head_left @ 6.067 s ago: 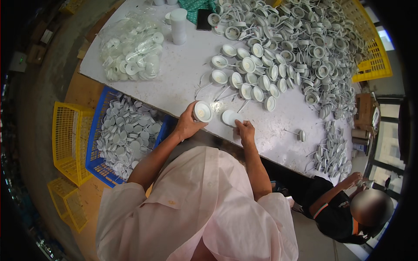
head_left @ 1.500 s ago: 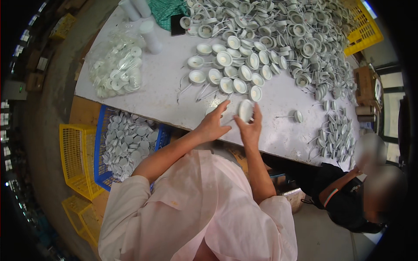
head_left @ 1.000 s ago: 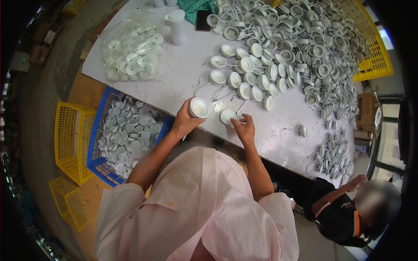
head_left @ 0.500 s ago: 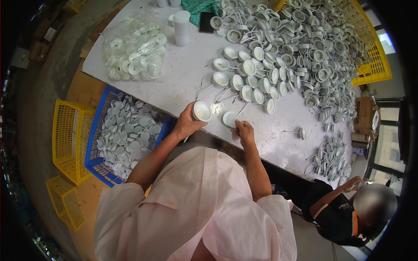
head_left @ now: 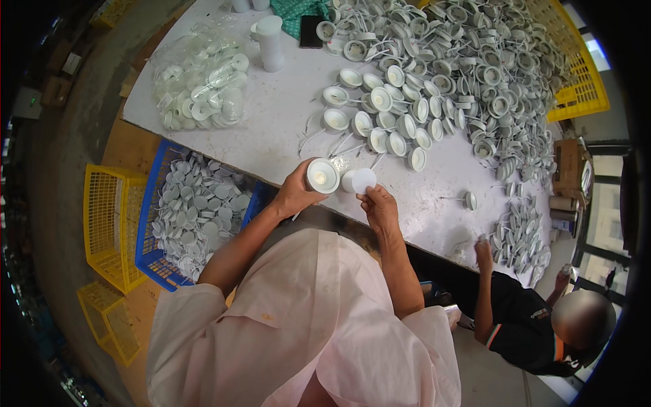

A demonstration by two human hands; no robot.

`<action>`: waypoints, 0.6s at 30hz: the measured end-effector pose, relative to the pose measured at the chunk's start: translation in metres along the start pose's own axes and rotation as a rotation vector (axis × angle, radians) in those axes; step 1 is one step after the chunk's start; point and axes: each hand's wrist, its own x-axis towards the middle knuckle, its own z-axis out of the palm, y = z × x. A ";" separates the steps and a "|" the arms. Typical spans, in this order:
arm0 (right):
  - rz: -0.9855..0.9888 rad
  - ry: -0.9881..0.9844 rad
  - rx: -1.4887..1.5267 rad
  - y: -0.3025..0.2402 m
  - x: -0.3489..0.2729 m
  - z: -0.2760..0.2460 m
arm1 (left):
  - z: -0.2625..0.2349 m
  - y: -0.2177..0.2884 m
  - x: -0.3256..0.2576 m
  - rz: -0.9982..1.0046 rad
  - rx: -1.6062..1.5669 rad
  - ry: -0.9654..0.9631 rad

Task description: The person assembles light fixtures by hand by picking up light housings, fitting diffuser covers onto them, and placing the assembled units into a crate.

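My left hand point(head_left: 296, 192) is closed on the rim of a round white LED downlight point(head_left: 323, 176), its open face showing small yellowish LED dots. A thin white disc point(head_left: 365, 180) is pinched between the thumb and fingers of my right hand point(head_left: 381, 207), a little right of the light. Partly behind that disc, at the table's near edge, shows a short white stack point(head_left: 348, 181), probably of similar discs. Just beyond my hands, several open-faced downlights point(head_left: 381, 99) with white cables lie face up in loose rows.
A large heap of downlights point(head_left: 475, 61) covers the far right. At the far left lie a clear bag of white rings point(head_left: 200, 95) and a disc stack point(head_left: 271, 47). A blue crate point(head_left: 150, 224) of finished-looking lights stands left. A co-worker point(head_left: 522, 322) works at right.
My right hand has lifted a disc off the stack and tilted it up. The light in my left hand has shifted slightly right. The co-worker's arm now reaches toward the table.
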 end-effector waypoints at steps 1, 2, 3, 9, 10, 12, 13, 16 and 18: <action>-0.013 0.022 -0.014 -0.003 -0.003 0.004 | 0.001 0.000 0.000 -0.017 -0.001 0.000; -0.027 0.044 -0.029 -0.005 -0.005 0.007 | 0.001 -0.001 0.000 -0.018 0.000 0.000; -0.027 0.044 -0.028 -0.006 -0.006 0.008 | 0.001 -0.003 0.000 -0.015 0.014 -0.004; -0.036 0.074 -0.074 -0.008 -0.011 0.017 | 0.003 0.002 -0.002 -0.042 0.031 -0.027; -0.060 0.075 -0.095 -0.009 -0.012 0.019 | 0.003 0.002 -0.002 -0.044 0.023 -0.028; -0.086 0.072 -0.117 -0.009 -0.016 0.024 | 0.004 0.002 -0.003 -0.037 0.020 -0.037; -0.247 0.138 -0.327 -0.010 -0.021 0.032 | 0.003 0.002 -0.004 -0.033 0.016 -0.045; -0.764 0.169 -0.834 -0.011 -0.029 0.043 | 0.003 -0.009 0.000 0.096 -0.069 -0.061; -1.126 0.130 -1.122 -0.011 -0.031 0.051 | 0.005 -0.012 0.001 0.151 -0.119 -0.079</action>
